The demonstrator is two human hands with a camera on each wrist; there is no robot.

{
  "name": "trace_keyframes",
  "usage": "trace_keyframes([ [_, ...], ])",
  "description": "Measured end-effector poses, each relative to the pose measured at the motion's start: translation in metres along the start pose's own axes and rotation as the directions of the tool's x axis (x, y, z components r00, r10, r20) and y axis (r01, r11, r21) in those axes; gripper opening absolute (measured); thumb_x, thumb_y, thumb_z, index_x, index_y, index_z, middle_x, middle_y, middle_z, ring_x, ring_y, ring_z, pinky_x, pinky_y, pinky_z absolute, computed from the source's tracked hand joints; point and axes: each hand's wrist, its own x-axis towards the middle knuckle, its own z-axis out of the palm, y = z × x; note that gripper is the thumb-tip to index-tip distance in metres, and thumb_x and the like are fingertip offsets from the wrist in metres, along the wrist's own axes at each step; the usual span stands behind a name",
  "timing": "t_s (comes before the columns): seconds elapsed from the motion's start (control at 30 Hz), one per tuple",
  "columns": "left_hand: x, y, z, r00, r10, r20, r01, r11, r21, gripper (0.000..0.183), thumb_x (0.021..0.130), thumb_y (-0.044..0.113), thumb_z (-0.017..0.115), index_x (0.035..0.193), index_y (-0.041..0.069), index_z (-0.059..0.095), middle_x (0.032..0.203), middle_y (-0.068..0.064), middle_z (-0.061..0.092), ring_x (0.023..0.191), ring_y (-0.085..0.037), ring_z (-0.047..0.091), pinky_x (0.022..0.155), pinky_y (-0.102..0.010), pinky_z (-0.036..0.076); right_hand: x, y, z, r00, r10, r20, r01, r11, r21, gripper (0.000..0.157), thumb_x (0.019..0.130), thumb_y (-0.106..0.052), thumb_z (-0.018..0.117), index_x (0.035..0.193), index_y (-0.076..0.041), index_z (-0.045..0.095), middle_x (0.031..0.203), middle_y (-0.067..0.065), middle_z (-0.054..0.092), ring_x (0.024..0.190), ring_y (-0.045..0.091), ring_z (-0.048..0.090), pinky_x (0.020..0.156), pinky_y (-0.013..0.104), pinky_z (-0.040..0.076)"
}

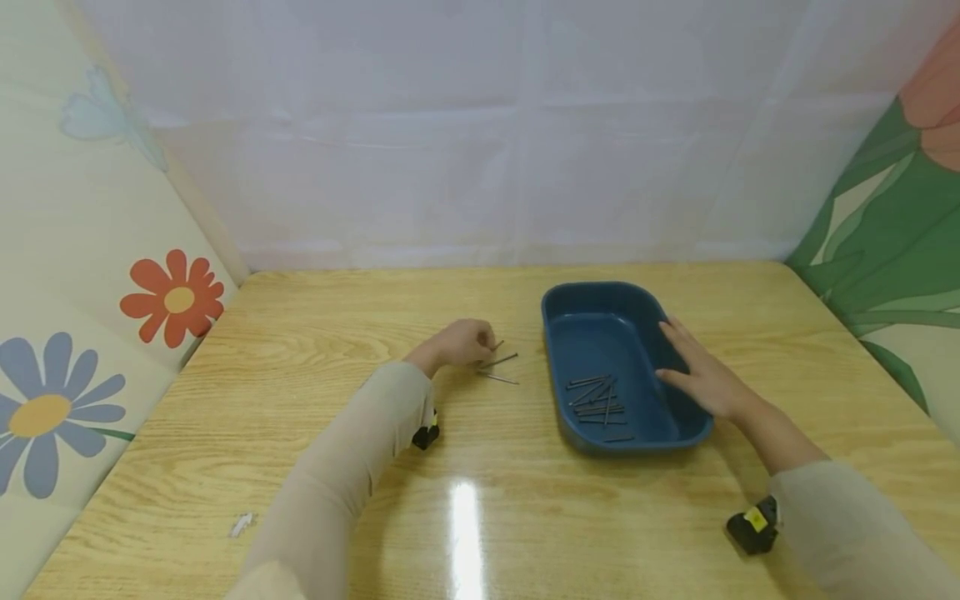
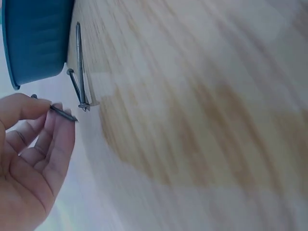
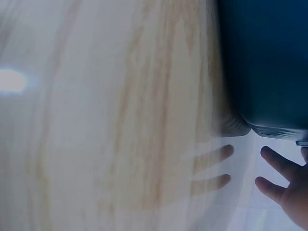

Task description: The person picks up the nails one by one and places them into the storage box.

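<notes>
Between thumb and fingertips, my left hand (image 1: 462, 342) pinches a dark metal nail (image 2: 63, 113) just above the wooden table. Loose nails (image 1: 500, 361) lie by its fingertips, to the left of a blue plastic tub (image 1: 600, 340); in the left wrist view they lie beyond the held nail. Several more nails (image 1: 596, 403) are scattered on the tub's floor at its near end. At the tub's right side, my right hand (image 1: 703, 377) has its fingers spread and extended over the rim. The right wrist view shows those fingers (image 3: 276, 161) beside the tub wall, holding nothing.
A small white scrap (image 1: 242, 524) lies on the table (image 1: 337, 317) at the near left. Black wrist cameras hang under both sleeves. A pale sheet (image 1: 450, 167) stands behind the table, with flower-printed panels on both sides.
</notes>
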Motion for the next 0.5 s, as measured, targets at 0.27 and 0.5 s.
trace_keyframes([
  [0.27, -0.003, 0.006, -0.001, 0.999, 0.021, 0.043, -0.011, 0.979, -0.205, 0.015, 0.082, 0.000, 0.046, 0.096, 0.000, 0.054, 0.083, -0.009, 0.057, 0.064, -0.015, 0.052, 0.061, -0.024, 0.044, 0.000, 0.001, 0.000, 1.000, 0.003, -0.003, -0.003, 1.000, 0.005, 0.070, 0.089, -0.018, 0.046, 0.137, -0.003, -0.002, 0.140, 0.016, -0.015, 0.123, 0.044, -0.005, 0.089, 0.064, 0.006],
  [0.5, -0.003, 0.014, -0.001, 0.996, 0.068, 0.058, -0.047, 0.952, -0.304, 0.016, 0.084, 0.005, 0.048, 0.099, -0.002, 0.052, 0.084, -0.011, 0.055, 0.065, -0.014, 0.050, 0.059, -0.024, 0.044, 0.000, 0.002, 0.000, 1.000, 0.000, -0.007, 0.000, 1.000, 0.007, 0.070, 0.089, -0.019, 0.046, 0.137, -0.003, -0.002, 0.140, 0.016, -0.014, 0.123, 0.044, -0.004, 0.089, 0.064, 0.005],
])
